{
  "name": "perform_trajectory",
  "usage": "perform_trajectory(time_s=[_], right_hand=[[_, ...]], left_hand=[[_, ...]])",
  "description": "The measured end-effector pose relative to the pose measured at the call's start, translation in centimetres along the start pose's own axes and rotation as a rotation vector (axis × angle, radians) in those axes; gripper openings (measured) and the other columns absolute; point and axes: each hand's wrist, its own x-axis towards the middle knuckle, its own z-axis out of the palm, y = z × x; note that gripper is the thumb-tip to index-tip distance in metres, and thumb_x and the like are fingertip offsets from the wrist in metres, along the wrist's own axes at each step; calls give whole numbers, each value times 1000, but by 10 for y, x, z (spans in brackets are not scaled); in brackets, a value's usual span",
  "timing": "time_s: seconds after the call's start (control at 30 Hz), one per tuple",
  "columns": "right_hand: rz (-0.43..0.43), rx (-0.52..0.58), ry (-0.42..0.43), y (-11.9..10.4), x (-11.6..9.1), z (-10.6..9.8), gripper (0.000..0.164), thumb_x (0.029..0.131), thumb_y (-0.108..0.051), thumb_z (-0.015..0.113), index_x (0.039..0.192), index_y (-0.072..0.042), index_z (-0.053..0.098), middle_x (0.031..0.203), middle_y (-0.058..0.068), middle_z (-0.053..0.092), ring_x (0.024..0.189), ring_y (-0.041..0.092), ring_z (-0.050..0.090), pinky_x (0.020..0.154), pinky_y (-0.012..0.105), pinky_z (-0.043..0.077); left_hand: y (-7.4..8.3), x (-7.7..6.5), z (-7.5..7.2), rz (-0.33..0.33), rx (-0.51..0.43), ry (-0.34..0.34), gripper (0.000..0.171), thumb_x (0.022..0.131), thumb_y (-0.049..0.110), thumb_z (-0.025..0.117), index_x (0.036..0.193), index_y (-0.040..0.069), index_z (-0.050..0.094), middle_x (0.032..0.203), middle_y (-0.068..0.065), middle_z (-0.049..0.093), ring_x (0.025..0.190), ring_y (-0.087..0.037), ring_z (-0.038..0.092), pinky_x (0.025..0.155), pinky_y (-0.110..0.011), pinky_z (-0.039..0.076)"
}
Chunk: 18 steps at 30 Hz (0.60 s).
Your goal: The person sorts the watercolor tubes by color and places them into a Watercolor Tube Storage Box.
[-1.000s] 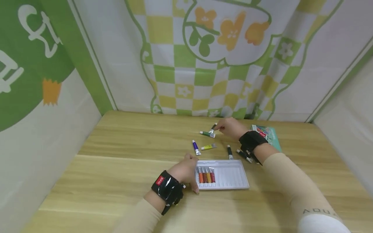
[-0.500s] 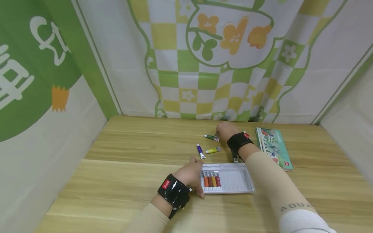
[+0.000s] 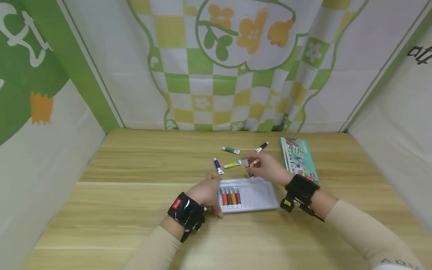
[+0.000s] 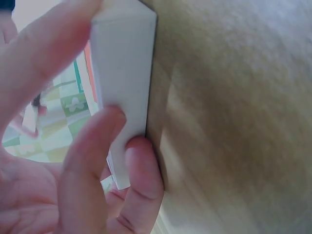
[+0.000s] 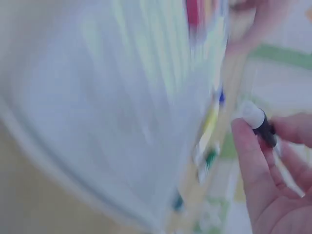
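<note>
Nearest lay the person's two forearms in beige sleeves (image 3: 152, 249), the left wrist wearing a black strap (image 3: 186, 213) and the right a second one. Just beyond, the left hand (image 3: 206, 192) held the left end of a pale tray (image 3: 259, 195), its grip spread across that short side with the thumb at the near corner; the left wrist view showed fingers bent against the white side wall. The tray lay flat on the wooden table (image 3: 135, 161), a row of paint tubes (image 3: 229, 198) in its left part, orange, brown, ochre and crimson among them, with bare slots to their right. By the tray's far edge, the right hand (image 3: 270, 169) had a narrow grip, pinching a dark tube (image 5: 265, 133) with a white cap (image 5: 252, 114) between thumb and fingers. Past the tray, a purple tube (image 3: 217, 165) lay to the left and a yellow tube (image 3: 232, 164) between it and the right hand. A green tube (image 3: 231, 150) lay beyond these, and a black tube (image 3: 262, 146) farther to the right. A teal box or book (image 3: 299, 159) rested right of them, and a green-and-yellow checked curtain (image 3: 216, 86) hung behind the table's far edge.
</note>
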Motion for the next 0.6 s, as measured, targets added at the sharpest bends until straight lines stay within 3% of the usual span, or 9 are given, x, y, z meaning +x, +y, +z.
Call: perform_trajectory(time_s=[0.17,0.33,0.43,0.6], right_hand=[[88,297,-75,2,-28,23,38,95,5,63,132,11,56,103,16,59,86,21,68,76,37,62],[210,409,-82,2,-36,39,34,97,0,64,129,6,58,107,15,58,93,22,64,79,36,61],[241,401,-68,1,-39,44,32,96,-1,65,127,4,59,112,16,58,93,22,63,78,35,60],[162,203,-23,5,-41,45,31,92,-3,71,123,0,68,123,15,61,98,22,60,81,34,54]], left_hand=[[-1,0,-1,-15,-15,0,120,52,4,100,154,-5,38,147,-27,33,108,-36,56,87,-44,55],[0,0,0,-8,-40,9,116,50,2,100,151,-6,42,143,-26,37,105,-34,56,86,-44,54],[1,0,1,7,-45,10,114,50,2,99,150,-6,44,140,-26,38,105,-34,55,89,-47,53],[1,0,1,1,-49,9,114,51,2,99,150,-5,44,140,-25,38,106,-33,54,89,-44,53]])
